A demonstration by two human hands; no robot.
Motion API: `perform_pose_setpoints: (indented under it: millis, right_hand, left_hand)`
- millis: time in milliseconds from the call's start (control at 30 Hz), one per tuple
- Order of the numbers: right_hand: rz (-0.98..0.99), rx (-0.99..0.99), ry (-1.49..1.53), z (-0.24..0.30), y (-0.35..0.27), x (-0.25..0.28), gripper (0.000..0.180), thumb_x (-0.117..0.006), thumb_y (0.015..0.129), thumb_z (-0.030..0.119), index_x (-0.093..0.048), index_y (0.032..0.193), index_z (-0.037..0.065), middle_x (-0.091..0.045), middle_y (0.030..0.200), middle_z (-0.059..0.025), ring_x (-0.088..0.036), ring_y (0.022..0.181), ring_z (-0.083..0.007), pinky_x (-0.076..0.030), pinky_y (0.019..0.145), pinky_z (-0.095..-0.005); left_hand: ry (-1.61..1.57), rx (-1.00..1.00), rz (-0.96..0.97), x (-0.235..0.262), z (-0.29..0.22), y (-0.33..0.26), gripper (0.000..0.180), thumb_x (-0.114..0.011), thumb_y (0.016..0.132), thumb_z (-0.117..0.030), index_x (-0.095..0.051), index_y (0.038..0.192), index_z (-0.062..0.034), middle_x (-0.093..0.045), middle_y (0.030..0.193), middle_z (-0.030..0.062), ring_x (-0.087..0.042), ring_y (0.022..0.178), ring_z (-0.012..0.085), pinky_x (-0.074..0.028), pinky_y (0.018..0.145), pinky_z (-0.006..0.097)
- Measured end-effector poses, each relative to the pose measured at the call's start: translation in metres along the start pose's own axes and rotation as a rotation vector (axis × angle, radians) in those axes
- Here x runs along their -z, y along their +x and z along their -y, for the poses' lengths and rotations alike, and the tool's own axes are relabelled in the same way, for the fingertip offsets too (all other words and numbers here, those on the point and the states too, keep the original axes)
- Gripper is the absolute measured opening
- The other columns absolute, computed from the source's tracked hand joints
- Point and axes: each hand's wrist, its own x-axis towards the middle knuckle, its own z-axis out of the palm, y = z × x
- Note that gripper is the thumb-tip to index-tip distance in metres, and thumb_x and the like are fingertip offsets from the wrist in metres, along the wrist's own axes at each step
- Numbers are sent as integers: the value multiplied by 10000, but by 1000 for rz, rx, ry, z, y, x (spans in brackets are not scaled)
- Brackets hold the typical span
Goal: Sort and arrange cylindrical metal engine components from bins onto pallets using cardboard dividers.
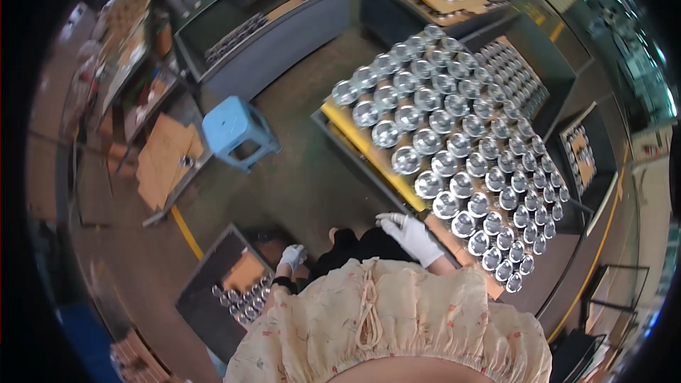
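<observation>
The gloved right hand (411,237) rests open and empty by the shiny metal cups (454,135), packed in rows for easy reach. The gloved left hand (291,257) hangs over a grey bin (206,298) of more cups; its grip I cannot tell.

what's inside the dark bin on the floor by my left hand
The bin holds a cluster of shiny metal cups beside a sheet of cardboard. Whatever lies under them is hidden.

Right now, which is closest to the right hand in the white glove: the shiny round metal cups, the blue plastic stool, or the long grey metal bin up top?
From the right hand:
1. Shiny round metal cups, just beyond it, right side.
2. Blue plastic stool, on the floor to the left.
3. Long grey metal bin, top of the picture.
</observation>
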Motion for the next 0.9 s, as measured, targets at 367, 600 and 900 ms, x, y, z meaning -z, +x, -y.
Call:
perform_pose_setpoints:
  millis: [367, 600, 900]
  right_hand:
    - [377, 141, -327, 97, 78, -116, 299, -553, 934, 263, -649, 1104, 37, -703, 954, -122, -674, 914, -175, -500, 811, -277]
    - [601, 182, -367, 99, 155, -160, 326, -559, 920, 310, -656, 1099, 55, -700, 956, -119, -676, 921, -227, -507, 802, -304]
    - [695, 163, -344, 156, 307, -190, 311, -556, 931, 254, -644, 1110, 16, -700, 962, -108, -651, 891, -148, -489, 822, -281]
  left_hand:
    - [-464, 51, 9, 31, 55, -46, 198, -489, 925, -171, -510, 736, -114, -476, 599, 5, -420, 462, 119, -289, 404, 252]
    - [-68, 132, -167, 54, 57, -35, 263, -487, 898, -204, -584, 687, -80, -584, 655, 89, -513, 470, 164, -379, 420, 312]
    - [579, 6, -219, 65, 27, 43, 407, -490, 843, -402, -709, 883, -62, -689, 892, 166, -657, 867, 358, -510, 769, 418]
